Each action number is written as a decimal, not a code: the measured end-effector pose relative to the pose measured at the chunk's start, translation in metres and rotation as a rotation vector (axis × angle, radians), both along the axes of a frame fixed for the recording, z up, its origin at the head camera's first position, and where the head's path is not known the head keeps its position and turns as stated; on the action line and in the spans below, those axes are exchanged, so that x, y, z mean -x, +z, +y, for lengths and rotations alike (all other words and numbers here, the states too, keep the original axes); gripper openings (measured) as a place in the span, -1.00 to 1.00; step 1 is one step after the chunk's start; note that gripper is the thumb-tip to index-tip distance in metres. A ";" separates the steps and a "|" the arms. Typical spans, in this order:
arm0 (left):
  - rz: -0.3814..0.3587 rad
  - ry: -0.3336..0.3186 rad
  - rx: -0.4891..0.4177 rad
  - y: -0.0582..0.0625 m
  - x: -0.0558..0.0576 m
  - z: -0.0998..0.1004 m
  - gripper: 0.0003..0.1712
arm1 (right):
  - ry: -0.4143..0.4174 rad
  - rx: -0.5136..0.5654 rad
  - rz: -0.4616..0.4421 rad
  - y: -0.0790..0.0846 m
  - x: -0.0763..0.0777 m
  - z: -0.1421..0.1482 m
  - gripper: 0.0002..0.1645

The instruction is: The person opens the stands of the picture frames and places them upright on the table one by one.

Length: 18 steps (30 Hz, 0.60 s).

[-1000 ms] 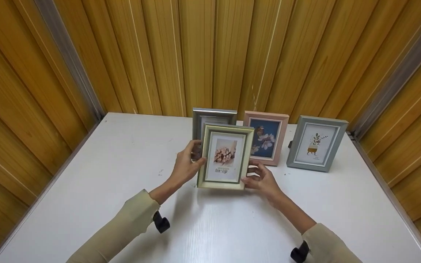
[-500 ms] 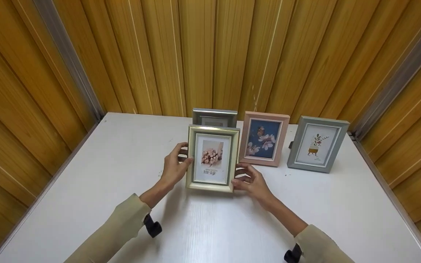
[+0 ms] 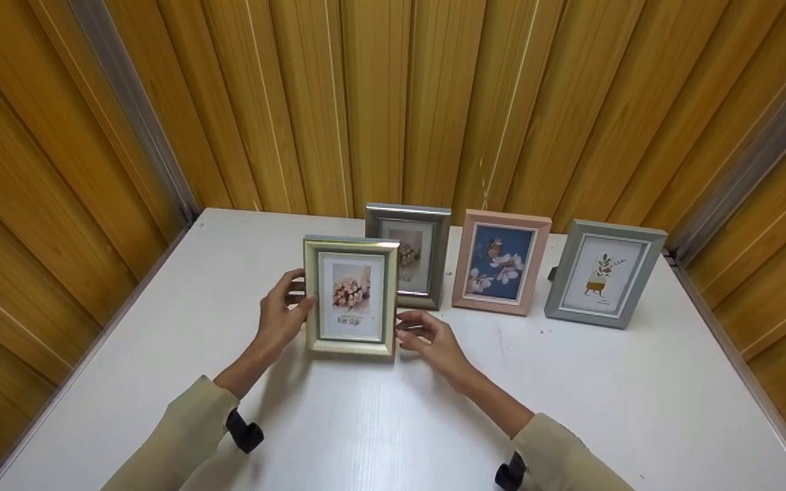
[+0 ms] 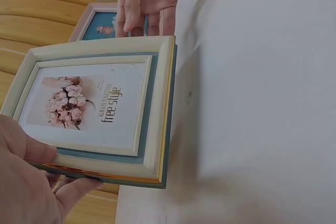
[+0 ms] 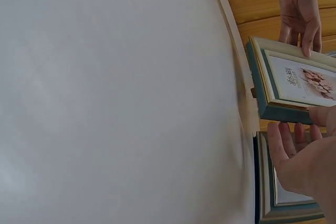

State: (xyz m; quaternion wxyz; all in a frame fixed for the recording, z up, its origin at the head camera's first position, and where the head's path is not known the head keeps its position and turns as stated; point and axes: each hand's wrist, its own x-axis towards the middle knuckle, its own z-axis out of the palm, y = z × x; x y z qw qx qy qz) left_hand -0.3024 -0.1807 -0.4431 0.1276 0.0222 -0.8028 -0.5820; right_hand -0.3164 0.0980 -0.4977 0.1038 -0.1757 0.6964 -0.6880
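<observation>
A cream and green picture frame (image 3: 352,303) with a pink bouquet print is upright, facing me. My left hand (image 3: 282,315) grips its left side, with the thumb (image 4: 39,150) on the front and fingers behind. Beside the opposite edge is my right hand (image 3: 437,344). Its thumb and loosely curved fingers (image 5: 283,140) lie close to that edge; in the left wrist view the fingertips end just short of it. Whether the frame's bottom touches the table cannot be told. A silver-grey picture frame (image 3: 437,256) stands behind, partly hidden by the cream one.
Farther right on the white table (image 3: 570,389) stand a pink picture frame (image 3: 536,266) with a blossom print and a grey-green picture frame (image 3: 642,276) with a plant print. Yellow wood-look panels (image 3: 379,102) enclose the table at the back and sides.
The cream and green frame has moved left with both hands, uncovering more of the silver-grey frame. My right hand's fingers have loosened from its edge. The other frames stay standing.
</observation>
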 end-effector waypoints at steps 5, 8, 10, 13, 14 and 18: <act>0.009 0.022 -0.047 -0.006 0.008 -0.029 -0.43 | 0.092 -0.098 0.048 0.000 0.003 -0.020 -0.47; 0.023 0.012 -0.076 -0.007 0.021 -0.044 -0.41 | 0.135 -0.124 0.056 0.003 0.009 -0.031 -0.42; 0.029 -0.001 -0.083 -0.007 0.029 -0.051 -0.40 | 0.156 -0.130 0.047 0.004 0.014 -0.037 -0.38; 0.024 -0.005 -0.079 -0.008 0.042 -0.062 -0.41 | 0.177 -0.127 0.015 0.005 0.022 -0.048 -0.31; 0.023 0.001 -0.076 -0.009 0.046 -0.065 -0.41 | 0.183 -0.122 0.003 0.005 0.024 -0.052 -0.29; 0.036 0.046 -0.085 -0.016 0.061 -0.073 -0.43 | 0.187 -0.121 -0.044 0.002 0.031 -0.067 -0.20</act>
